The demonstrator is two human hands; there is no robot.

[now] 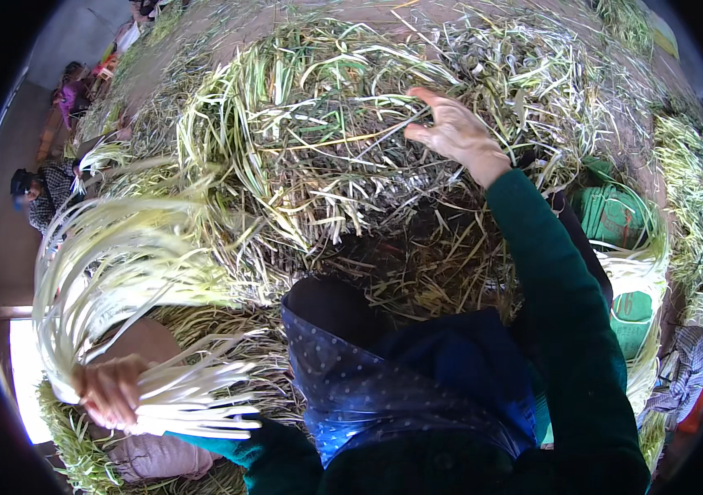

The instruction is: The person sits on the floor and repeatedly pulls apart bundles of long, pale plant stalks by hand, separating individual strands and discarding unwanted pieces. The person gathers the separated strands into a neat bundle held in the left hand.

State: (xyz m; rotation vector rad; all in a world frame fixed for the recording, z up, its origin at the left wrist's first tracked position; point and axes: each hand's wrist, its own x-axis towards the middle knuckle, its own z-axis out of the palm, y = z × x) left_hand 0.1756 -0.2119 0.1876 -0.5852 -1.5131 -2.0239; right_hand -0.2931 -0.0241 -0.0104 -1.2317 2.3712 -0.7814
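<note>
My left hand point(110, 393) is closed round a bunch of long pale stalks point(190, 396) at the lower left. Their white ends stick out to its right, and the yellow-green leaves arc up and over to the heap. The bunch is blurred. My right hand point(453, 130) reaches over the big heap of green and pale long-leaved stalks point(302, 130) at the top middle, fingers and thumb spread. A thin stalk point(388, 130) lies by its thumb; whether the hand touches it cannot be told.
Green wrapped bundles point(614, 216) and pale leaves lie to my right, near a checked cloth point(685, 365). A round brown object point(144, 340) and a light sack point(163, 456) are at left. Co-workers point(48, 189) sit at the far left. A blue dotted apron point(376, 396) covers my lap.
</note>
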